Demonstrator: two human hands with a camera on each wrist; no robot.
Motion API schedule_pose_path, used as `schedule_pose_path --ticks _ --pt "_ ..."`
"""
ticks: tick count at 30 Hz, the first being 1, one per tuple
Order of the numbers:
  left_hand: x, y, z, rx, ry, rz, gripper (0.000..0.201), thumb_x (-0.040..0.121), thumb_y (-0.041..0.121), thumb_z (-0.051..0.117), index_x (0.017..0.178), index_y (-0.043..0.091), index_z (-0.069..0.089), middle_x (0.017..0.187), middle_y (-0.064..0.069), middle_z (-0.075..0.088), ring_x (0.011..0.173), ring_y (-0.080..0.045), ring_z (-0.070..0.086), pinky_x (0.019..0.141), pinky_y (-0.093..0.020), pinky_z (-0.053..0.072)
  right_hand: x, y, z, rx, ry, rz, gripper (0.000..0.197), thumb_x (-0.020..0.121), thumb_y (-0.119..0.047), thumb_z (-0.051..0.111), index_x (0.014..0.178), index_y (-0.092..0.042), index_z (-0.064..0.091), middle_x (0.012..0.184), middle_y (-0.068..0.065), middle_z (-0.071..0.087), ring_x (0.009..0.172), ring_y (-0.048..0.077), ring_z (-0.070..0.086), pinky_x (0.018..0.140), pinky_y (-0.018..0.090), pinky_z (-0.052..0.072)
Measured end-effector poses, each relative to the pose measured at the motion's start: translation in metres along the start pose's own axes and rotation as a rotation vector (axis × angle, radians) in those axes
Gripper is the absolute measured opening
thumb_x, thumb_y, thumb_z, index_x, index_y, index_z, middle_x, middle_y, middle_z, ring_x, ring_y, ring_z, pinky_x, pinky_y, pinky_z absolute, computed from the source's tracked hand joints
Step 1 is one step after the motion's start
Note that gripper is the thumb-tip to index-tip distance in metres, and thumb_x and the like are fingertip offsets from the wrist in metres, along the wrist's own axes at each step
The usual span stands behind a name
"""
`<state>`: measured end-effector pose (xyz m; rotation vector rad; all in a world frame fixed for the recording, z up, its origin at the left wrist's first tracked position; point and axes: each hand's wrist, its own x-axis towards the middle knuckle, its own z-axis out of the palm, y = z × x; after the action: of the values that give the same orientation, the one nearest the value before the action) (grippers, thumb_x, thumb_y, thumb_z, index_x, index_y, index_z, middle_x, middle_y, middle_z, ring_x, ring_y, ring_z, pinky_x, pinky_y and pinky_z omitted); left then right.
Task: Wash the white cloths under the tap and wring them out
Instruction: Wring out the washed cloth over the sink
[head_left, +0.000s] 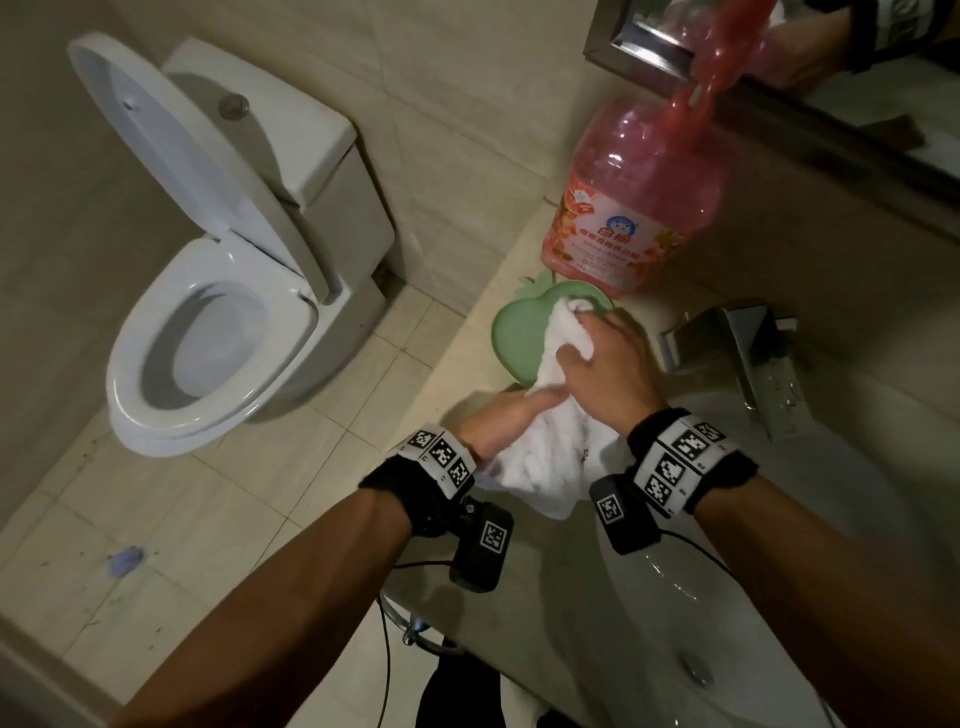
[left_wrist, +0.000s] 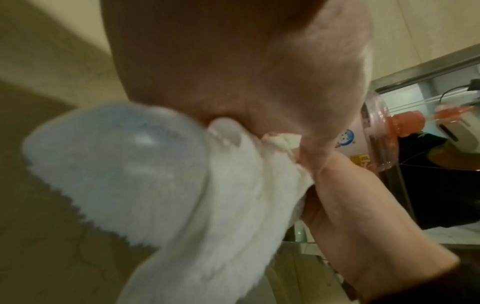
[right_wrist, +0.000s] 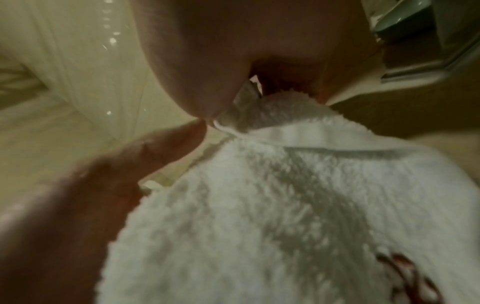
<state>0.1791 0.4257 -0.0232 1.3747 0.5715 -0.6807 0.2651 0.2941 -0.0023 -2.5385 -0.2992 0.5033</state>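
Note:
A white terry cloth (head_left: 550, 457) with a small red mark hangs between both hands over the counter's edge, left of the basin. My right hand (head_left: 587, 338) grips its upper end, which reaches over a green apple-shaped plate (head_left: 514, 332). My left hand (head_left: 519, 410) grips the cloth lower down, from the left. In the left wrist view the cloth (left_wrist: 233, 205) runs under the palm to the right hand (left_wrist: 350, 205). The right wrist view shows the cloth (right_wrist: 285, 205) bunched under my fingers. The steel tap (head_left: 743, 348) stands to the right; no water is seen running from it.
A large pink detergent bottle (head_left: 634, 208) stands behind the plate against the wall. The white basin (head_left: 779, 571) with water drops lies at the right. An open toilet (head_left: 208, 322) stands on the tiled floor at the left. A mirror (head_left: 857, 67) hangs above.

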Motion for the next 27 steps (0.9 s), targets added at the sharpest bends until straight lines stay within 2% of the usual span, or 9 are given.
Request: schedule_pose_path --ticks 4,7,8,11,13,15,17,22,27 --pt "-0.012 0.001 0.003 -0.067 -0.023 -0.041 0.036 0.092 0.049 0.058 0.085 0.016 0.068 0.065 0.003 0.069 0.052 -0.011 0.064 0.051 -0.019 0.048 -0.033 0.009 -0.029 0.201 0.072 -0.045 0.042 0.09 -0.016 0.057 0.132 -0.015 0.061 0.131 0.01 0.059 0.12 0.025 0.052 0.105 0.033 0.041" --pt "-0.018 0.003 0.014 0.178 -0.004 0.047 0.044 0.082 0.047 0.066 0.113 0.016 0.069 0.11 -0.009 0.072 0.099 -0.028 0.069 0.091 -0.041 0.053 -0.061 0.016 -0.05 0.359 0.045 -0.072 0.027 0.087 0.005 0.056 0.108 -0.006 0.068 0.111 0.015 0.065 0.1 0.021 0.058 0.086 0.027 0.044" --pt "-0.022 0.004 0.017 0.244 0.001 0.076 0.046 0.078 0.05 0.067 0.113 0.02 0.069 0.112 -0.006 0.072 0.102 -0.024 0.069 0.093 -0.042 0.053 -0.07 0.019 -0.057 0.368 0.043 -0.089 0.019 0.085 0.009 0.055 0.096 -0.001 0.067 0.1 0.02 0.064 0.091 0.021 0.056 0.078 0.027 0.042" --pt "-0.043 0.005 0.03 0.338 0.041 0.143 0.028 0.075 0.062 0.067 0.092 0.039 0.07 0.098 0.012 0.074 0.082 0.0 0.07 0.07 -0.02 0.055 -0.097 0.031 -0.085 0.345 -0.016 -0.135 0.019 0.08 -0.001 0.05 0.078 0.015 0.058 0.079 0.03 0.058 0.074 0.023 0.051 0.064 0.037 0.039" --pt "-0.057 0.008 0.038 0.395 0.112 0.201 0.027 0.082 0.064 0.057 0.084 0.04 0.069 0.093 0.01 0.075 0.074 -0.002 0.07 0.063 -0.019 0.052 -0.111 0.041 -0.101 0.284 -0.09 -0.143 0.016 0.075 -0.007 0.052 0.074 0.006 0.061 0.074 0.016 0.057 0.071 0.021 0.053 0.061 0.038 0.037" --pt "-0.076 0.012 0.052 0.524 0.235 0.304 0.033 0.087 0.064 0.045 0.075 0.04 0.065 0.08 0.007 0.071 0.068 -0.011 0.065 0.054 -0.021 0.047 -0.129 0.053 -0.116 0.288 -0.2 -0.116 0.017 0.076 -0.011 0.061 0.09 -0.006 0.068 0.087 0.005 0.066 0.08 0.018 0.06 0.069 0.033 0.045" --pt "-0.095 0.016 0.067 0.567 0.362 0.449 0.035 0.093 0.058 0.041 0.068 0.042 0.059 0.068 0.01 0.059 0.067 -0.017 0.057 0.054 -0.023 0.039 -0.146 0.066 -0.127 0.369 -0.226 -0.08 0.025 0.082 -0.011 0.073 0.106 -0.014 0.071 0.101 0.001 0.075 0.094 0.019 0.067 0.083 0.036 0.052" --pt "-0.14 0.031 0.095 0.394 0.531 0.68 0.038 0.099 0.051 0.041 0.09 0.018 0.059 0.086 -0.008 0.064 0.078 -0.023 0.059 0.071 -0.04 0.049 -0.186 0.082 -0.162 0.453 -0.065 -0.155 0.014 0.092 -0.034 0.074 0.088 -0.023 0.066 0.073 -0.018 0.069 0.067 -0.002 0.062 0.06 0.012 0.045" --pt "-0.187 0.056 0.135 0.129 0.528 0.739 0.035 0.1 0.036 0.048 0.072 0.036 0.07 0.068 0.022 0.066 0.06 0.008 0.058 0.057 -0.012 0.045 -0.218 0.079 -0.206 0.629 0.043 -0.162 0.008 0.091 -0.021 0.073 0.098 -0.018 0.07 0.086 -0.004 0.076 0.079 0.014 0.071 0.063 0.021 0.052"
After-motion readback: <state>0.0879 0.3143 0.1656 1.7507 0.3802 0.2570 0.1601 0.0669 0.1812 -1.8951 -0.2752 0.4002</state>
